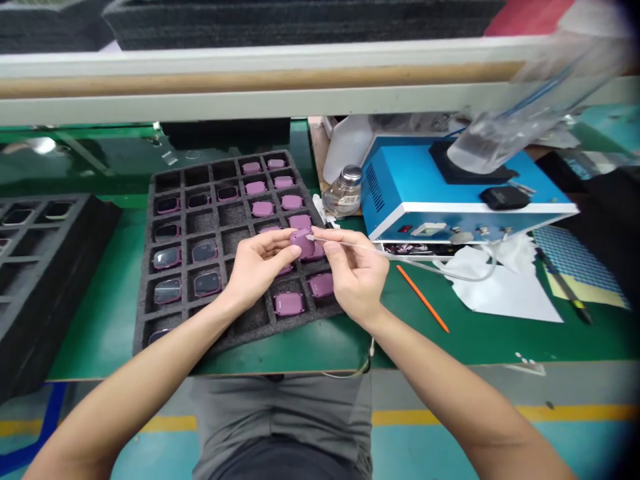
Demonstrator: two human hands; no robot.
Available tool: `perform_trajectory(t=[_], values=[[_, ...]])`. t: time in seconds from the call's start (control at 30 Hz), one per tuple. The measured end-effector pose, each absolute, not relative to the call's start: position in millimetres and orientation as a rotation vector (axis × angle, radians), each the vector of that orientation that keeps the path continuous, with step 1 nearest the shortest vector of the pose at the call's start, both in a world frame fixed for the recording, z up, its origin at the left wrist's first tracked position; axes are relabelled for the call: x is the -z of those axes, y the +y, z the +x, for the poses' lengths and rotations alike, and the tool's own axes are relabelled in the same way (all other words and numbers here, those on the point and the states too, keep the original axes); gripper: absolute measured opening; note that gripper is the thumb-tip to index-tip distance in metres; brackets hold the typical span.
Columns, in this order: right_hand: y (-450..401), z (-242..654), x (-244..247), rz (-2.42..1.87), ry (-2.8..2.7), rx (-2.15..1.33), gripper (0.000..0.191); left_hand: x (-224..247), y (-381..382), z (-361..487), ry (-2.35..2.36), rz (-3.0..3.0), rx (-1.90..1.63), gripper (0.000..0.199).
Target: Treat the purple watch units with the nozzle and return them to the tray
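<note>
A small purple case [302, 243] is gripped between the thumb and fingers of my left hand [260, 261], above the black foam tray [200, 222]. My right hand [357, 270] pinches a thin clear tube [345, 243], whose pale tip meets the face of the case. Several similar purple cases lie in the tray's right columns. Dark-faced pieces with purple rims [167, 257] fill several compartments on the left. Part of the tray is hidden under my hands and left forearm.
A blue box-shaped device [395, 193] with knobs stands at the right, beside a glass bottle [343, 192]. An orange stick [423, 299] and white paper [500, 293] lie in front. Another foam tray [55, 267] is at far left. A shelf edge [250, 100] crosses above.
</note>
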State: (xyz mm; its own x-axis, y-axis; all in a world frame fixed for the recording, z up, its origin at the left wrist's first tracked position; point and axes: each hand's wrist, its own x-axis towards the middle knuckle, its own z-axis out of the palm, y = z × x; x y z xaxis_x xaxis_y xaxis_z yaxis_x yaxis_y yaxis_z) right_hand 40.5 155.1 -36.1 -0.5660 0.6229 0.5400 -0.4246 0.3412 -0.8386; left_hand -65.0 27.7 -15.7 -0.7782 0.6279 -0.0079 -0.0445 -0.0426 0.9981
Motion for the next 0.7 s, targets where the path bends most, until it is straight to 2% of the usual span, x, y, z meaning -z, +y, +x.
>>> perform_trajectory(t=[0.7], values=[[154.1, 43.1, 42.7, -0.252, -1.707, -1.422, 0.015, 14.8, 26.1, -60.3, 1.693, 0.622, -1.915, 0.040]])
